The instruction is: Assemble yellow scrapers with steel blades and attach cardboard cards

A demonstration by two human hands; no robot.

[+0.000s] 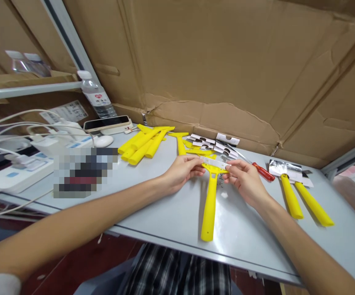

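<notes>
A yellow scraper handle [209, 205] points toward me over the tabletop, its wide head away from me. Across that head lies a flat white strip [214, 162], looking like a sleeved blade. My left hand [183, 174] pinches the left end of strip and head together. At the right end, my right hand [245, 180] grips them in the same way, fingers closed. Small screws [221, 185] lie on the table beside the handle, partly hidden by my right hand. Behind the hands are more white-sleeved blades [200, 141] and yellow scraper parts [192, 148].
Several yellow handles [143, 143] are piled at the back left. A red screwdriver [263, 171] and two scrapers with blades [291, 196] lie to the right. Power strips [17, 172] with cables, a phone [106, 123] and a water bottle [97, 96] stand left. Cardboard [211, 61] walls the back.
</notes>
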